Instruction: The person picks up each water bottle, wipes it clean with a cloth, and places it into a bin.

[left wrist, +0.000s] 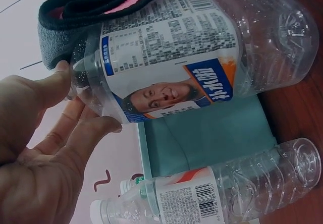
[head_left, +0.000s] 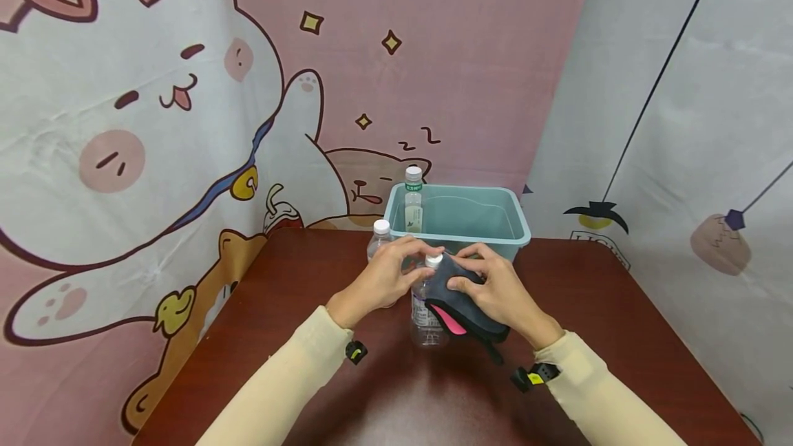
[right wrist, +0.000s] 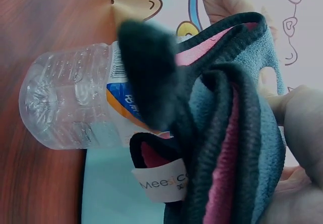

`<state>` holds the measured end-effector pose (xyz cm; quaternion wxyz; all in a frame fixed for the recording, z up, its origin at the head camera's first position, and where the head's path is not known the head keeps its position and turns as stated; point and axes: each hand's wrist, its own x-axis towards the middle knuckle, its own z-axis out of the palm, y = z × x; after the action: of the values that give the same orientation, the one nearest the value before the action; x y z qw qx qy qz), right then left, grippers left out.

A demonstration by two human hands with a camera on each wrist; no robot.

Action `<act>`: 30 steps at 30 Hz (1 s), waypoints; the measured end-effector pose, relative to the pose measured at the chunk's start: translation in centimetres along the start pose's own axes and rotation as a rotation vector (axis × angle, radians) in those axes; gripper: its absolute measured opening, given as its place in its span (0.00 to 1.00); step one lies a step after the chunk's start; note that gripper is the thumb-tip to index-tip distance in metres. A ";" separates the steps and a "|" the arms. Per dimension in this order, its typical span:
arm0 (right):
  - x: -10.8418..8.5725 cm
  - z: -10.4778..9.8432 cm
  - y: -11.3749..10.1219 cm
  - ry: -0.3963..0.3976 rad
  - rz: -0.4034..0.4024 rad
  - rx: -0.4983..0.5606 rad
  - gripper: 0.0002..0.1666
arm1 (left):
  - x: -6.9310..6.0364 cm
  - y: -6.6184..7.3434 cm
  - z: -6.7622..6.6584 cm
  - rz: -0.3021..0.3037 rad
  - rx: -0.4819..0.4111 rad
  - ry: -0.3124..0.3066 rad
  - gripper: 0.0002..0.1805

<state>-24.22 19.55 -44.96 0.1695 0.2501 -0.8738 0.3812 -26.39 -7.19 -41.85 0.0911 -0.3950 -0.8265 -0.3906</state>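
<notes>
A clear plastic bottle (head_left: 427, 319) with a white cap and a printed label is between my two hands, roughly upright. Around its neck and shoulder are the thumb and fingers of my left hand (head_left: 396, 268). My right hand (head_left: 495, 284) grips a folded grey-blue cloth (head_left: 461, 294) with black edging and a pink inner side. The cloth lies against the upper part of the bottle and hangs down beside it; a white tag (right wrist: 160, 182) shows on it in the right wrist view. Whether the bottle's base touches the table cannot be told.
Behind the hands on the brown table (head_left: 576, 294) stands a light-blue plastic bin (head_left: 523, 239). Another capped bottle (head_left: 381, 245) is at the bin's front left, partly hidden by my left hand. A green-necked bottle (head_left: 413, 208) stands inside the bin. A printed curtain (head_left: 483, 74) hangs behind.
</notes>
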 end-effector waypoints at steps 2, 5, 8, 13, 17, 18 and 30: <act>0.0 0.0 0.0 0.001 0.000 -0.004 0.28 | 0.0 0.0 0.0 0.003 -0.006 0.001 0.24; -0.1 -0.1 0.0 0.005 -0.001 -0.008 0.29 | 0.1 -0.1 0.1 0.005 -0.007 -0.001 0.23; -0.2 -0.1 0.3 0.001 0.010 -0.008 0.30 | 0.1 -0.1 0.1 -0.002 -0.012 -0.005 0.22; -0.9 -0.3 1.0 -0.018 0.053 -0.006 0.31 | 0.1 0.0 0.1 -0.006 -0.009 -0.013 0.22; -1.6 0.0 2.1 -0.038 0.067 -0.016 0.28 | 0.0 0.0 0.2 -0.011 -0.001 -0.015 0.22; -1.9 0.2 2.5 -0.046 0.063 -0.020 0.26 | 0.0 0.0 0.2 -0.014 0.003 -0.014 0.22; -3.8 3.3 6.1 -0.199 0.020 -0.114 0.20 | 0.1 0.2 0.2 -0.025 0.023 -0.013 0.21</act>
<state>-24.92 21.77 -52.52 0.0921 0.2678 -0.9090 0.3058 -26.29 -6.92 -41.81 0.0854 -0.3861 -0.8364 -0.3796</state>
